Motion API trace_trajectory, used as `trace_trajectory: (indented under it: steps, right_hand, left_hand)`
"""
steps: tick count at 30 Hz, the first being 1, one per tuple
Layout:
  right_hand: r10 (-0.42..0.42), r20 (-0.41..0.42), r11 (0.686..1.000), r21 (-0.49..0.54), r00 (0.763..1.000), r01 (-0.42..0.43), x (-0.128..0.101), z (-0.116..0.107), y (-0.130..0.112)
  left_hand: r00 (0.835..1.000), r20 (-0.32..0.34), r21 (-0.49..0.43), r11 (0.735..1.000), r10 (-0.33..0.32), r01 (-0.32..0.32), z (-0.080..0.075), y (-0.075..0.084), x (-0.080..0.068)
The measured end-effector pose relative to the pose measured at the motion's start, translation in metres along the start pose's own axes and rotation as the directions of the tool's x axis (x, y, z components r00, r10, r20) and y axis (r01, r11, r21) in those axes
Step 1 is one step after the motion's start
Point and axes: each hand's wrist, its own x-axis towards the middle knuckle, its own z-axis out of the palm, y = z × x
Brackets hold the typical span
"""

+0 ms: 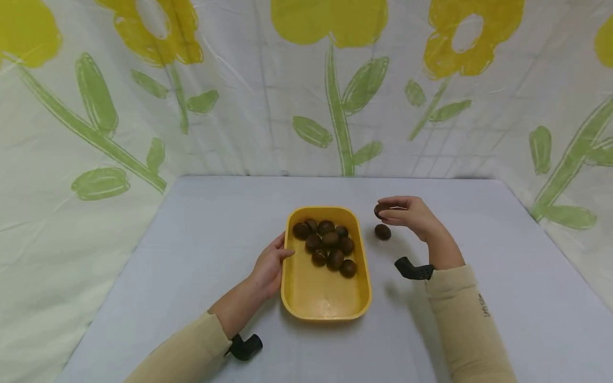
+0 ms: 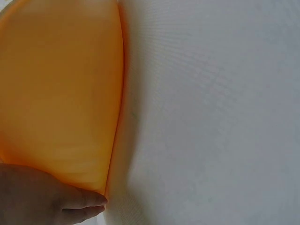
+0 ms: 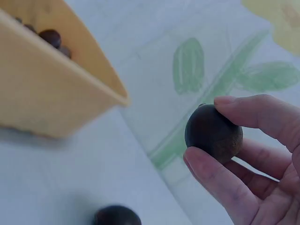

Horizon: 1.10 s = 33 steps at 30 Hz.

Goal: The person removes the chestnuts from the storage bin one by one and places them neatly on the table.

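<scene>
My right hand [image 1: 413,217] pinches a dark brown chestnut [image 3: 213,133] between thumb and fingertips, raised to the right of a yellow plastic tray [image 1: 325,303]. Just below it on the table lies a second chestnut [image 1: 382,232], also partly visible at the bottom of the right wrist view. My left hand [image 1: 269,266] grips the tray's left side, its thumb over the rim and the other fingers outside, partly hidden. Several chestnuts [image 1: 330,240] are gathered in the far and middle part of the tray, while its near part shows bare yellow floor.
A white-covered table [image 1: 206,229] extends around the tray on both sides. Behind it hangs a pale curtain [image 1: 249,106] printed with yellow flowers and green leaves. Black wrist-worn devices [image 1: 413,268] sit at both sleeve cuffs.
</scene>
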Motion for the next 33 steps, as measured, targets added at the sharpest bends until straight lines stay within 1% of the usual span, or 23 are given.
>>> trace_trajectory:
  steps: [4, 7, 10, 13, 16, 20, 23, 25, 29, 33]
  right_hand:
    - [0.003, -0.046, 1.0, 0.022, 0.999, -0.002, -0.008, -0.014, 0.01]
    - [0.012, -0.081, 0.998, 0.064, 0.997, -0.007, -0.012, -0.023, 0.02]
    - [0.033, -0.114, 0.994, 0.104, 0.993, -0.021, -0.017, -0.031, 0.031]
    - [0.046, -0.145, 0.992, 0.12, 0.988, -0.028, -0.022, -0.037, 0.043]
    - [0.049, -0.17, 0.991, 0.129, 0.984, -0.027, -0.024, -0.041, 0.054]
    - [0.039, -0.209, 0.998, 0.046, 0.977, -0.03, -0.026, -0.042, 0.062]
    - [0.028, -0.243, 0.996, -0.073, 0.97, -0.047, -0.028, -0.042, 0.065]
    - [0.024, -0.265, 0.987, -0.15, 0.964, -0.065, -0.029, -0.042, 0.066]
    - [0.019, -0.308, 0.955, -0.277, 0.951, -0.109, -0.029, -0.04, 0.067]
    - [0.017, -0.316, 0.937, -0.326, 0.948, -0.125, -0.028, -0.039, 0.068]
  left_hand:
    - [1.0, -0.005, -0.002, 1.0, 0.0, 0.0, -0.001, 0.0, 0.001]
    - [1.0, 0.0, 0.0, 1.0, 0.002, -0.002, -0.001, 0.0, 0.001]
    - [1.0, 0.014, -0.007, 1.0, 0.005, -0.005, -0.001, -0.001, 0.0]
    - [1.0, 0.024, -0.005, 1.0, 0.012, -0.012, -0.001, -0.002, 0.0]
    - [1.0, 0.017, -0.003, 1.0, 0.014, -0.014, -0.001, -0.003, -0.001]
    - [1.0, 0.013, -0.001, 1.0, 0.009, -0.009, -0.002, -0.003, 0.0]
    - [1.0, 0.011, 0.006, 1.0, 0.007, -0.007, -0.002, -0.002, 0.0]
    - [1.0, 0.004, 0.008, 1.0, 0.004, -0.004, -0.002, -0.002, 0.0]
    - [1.0, -0.002, 0.006, 1.0, -0.002, 0.002, -0.001, -0.001, 0.0]
    - [1.0, -0.006, -0.001, 1.0, -0.007, 0.007, -0.001, -0.001, 0.001]
